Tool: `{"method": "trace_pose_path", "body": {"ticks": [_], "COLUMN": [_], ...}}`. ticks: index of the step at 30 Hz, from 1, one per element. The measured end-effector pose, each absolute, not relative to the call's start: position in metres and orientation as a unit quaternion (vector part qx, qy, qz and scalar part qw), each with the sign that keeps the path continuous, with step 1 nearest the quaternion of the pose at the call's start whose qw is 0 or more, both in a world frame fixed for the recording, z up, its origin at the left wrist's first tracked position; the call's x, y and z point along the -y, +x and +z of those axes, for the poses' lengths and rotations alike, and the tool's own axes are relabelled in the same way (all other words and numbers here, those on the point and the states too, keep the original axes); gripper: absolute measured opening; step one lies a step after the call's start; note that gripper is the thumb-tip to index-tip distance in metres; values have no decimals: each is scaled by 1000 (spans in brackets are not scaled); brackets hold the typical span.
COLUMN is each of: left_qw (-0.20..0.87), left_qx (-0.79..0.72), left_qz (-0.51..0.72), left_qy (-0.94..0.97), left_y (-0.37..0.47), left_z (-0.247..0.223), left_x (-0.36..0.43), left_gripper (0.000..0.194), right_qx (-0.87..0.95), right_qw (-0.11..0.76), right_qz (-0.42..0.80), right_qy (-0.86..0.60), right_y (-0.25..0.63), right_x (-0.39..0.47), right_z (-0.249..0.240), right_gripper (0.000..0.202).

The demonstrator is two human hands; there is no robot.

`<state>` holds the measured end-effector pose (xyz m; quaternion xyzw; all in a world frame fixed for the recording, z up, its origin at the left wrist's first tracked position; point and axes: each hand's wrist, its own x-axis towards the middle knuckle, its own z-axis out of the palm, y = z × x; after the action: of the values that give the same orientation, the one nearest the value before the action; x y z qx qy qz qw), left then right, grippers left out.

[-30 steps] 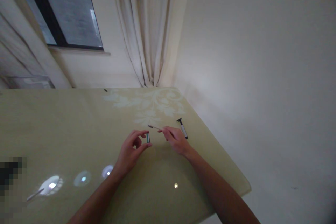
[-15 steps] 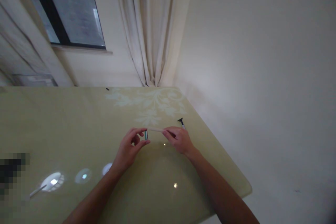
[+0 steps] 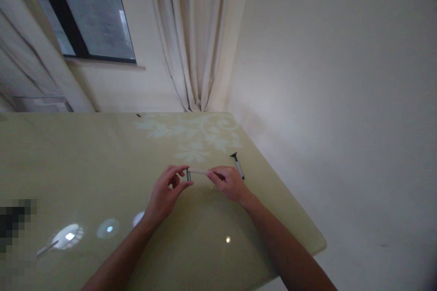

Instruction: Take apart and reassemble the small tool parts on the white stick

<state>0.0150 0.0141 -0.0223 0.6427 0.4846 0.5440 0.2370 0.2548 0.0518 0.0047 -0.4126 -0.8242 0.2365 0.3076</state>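
Note:
My left hand (image 3: 167,190) pinches a small flat striped piece (image 3: 188,175) upright between thumb and fingertips. It has dark, pale and greenish bands, and its exact kind is too small to make out. From the other side, my right hand (image 3: 227,183) is closed on a thin pale stick (image 3: 198,171). The stick's far end reaches the upper part of the striped piece; whether they touch I cannot tell. Both hands are held over the table. Just beyond my right hand lies a razor (image 3: 238,166) with a black head and a grey handle.
The glossy yellow-green table (image 3: 102,159) has a white floral pattern near its far corner. A small black piece (image 3: 138,115) lies at the far edge. A thin stick-like item (image 3: 48,248) shows at lower left, beside a blurred-out patch. The wall (image 3: 324,100) borders the right side.
Both hands have shifted slightly left. The stick's tip now sits a little lower against the striped piece, which has turned slightly. More of the razor's handle shows beside my right hand.

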Motion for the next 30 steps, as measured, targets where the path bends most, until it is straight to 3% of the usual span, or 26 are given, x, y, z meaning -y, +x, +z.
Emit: {"method": "trace_pose_path", "body": {"ticks": [30], "left_qw": [228], "left_qx": [-473], "left_qz": [555], "left_qy": [645], "left_y": [16], "left_z": [-25], "left_x": [-16], "left_gripper": [34], "right_qx": [819], "right_qw": [317], "right_qz": [194], "right_qy": [-437], "right_y": [253], "right_x": [-55], "right_z": [-2], "right_gripper": [44]}}
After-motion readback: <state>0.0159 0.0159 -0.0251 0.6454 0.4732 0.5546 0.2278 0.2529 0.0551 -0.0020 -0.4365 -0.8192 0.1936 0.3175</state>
